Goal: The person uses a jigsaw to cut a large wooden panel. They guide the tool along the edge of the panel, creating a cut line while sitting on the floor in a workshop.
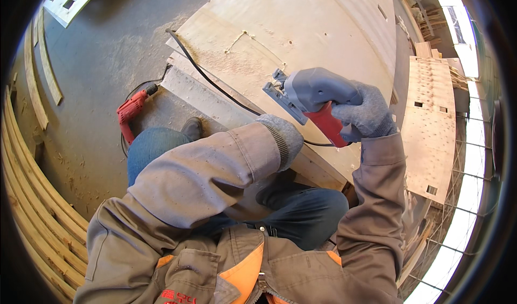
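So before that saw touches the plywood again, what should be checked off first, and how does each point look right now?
1. Firm hold on the jigsaw: ok, the gloved right hand wraps its red handle.
2. Left hand away from the blade: cannot tell, it sits below the saw and the blade is hidden.
3. Power cord off the cutting path: not ok, it lies across the plywood sheet toward the saw.
4. Sole plate flat on the sheet: not ok, the saw is tilted and looks lifted.
5. Sheet supported: cannot tell, its underside is hidden.
6. Red drill out of the way: ok, it lies on the floor beside the knee.
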Motion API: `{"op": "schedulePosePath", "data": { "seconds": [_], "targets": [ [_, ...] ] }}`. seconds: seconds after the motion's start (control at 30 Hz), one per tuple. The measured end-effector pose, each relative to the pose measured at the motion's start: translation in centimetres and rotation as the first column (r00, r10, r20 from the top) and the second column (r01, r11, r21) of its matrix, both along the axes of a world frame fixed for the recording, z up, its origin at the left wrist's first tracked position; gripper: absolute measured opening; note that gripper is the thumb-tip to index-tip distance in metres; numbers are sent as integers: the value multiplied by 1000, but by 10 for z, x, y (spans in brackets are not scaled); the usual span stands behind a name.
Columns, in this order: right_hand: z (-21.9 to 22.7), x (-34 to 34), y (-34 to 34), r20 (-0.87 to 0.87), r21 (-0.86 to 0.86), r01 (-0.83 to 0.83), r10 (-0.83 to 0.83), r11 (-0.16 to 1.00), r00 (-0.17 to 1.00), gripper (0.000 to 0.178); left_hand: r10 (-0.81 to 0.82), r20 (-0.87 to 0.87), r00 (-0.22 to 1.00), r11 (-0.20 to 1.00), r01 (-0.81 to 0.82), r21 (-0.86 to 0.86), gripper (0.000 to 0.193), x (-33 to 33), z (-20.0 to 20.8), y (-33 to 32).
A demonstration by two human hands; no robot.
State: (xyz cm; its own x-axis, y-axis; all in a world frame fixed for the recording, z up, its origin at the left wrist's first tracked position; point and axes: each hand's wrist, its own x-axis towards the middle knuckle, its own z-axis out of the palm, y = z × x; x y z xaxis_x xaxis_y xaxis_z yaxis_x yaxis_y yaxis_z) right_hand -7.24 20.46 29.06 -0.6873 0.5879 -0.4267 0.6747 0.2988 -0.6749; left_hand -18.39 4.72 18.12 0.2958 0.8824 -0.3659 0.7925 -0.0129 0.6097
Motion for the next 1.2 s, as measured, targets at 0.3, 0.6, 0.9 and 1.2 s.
{"op": "schedulePosePath", "data": {
  "seconds": [0.3,0.6,0.9,1.2],
  "targets": [
    [-21,-4,-4,74,83,-77,71,994,995,36,-20,-4,1000,998,20,-59,42,0,-2,6],
    [-27,-25,-6,114,1,-82,81,997,990,32,54,-44,998,992,-59,-113,42,-12,10,1],
    [-27,-18,-6,105,-27,-67,69,997,992,34,98,-9,995,995,-98,-31,31,-12,8,3],
    [-30,-22,-10,134,-42,-64,69,997,989,36,64,15,998,997,-63,-50,45,-8,-7,-2]
  ]
}}
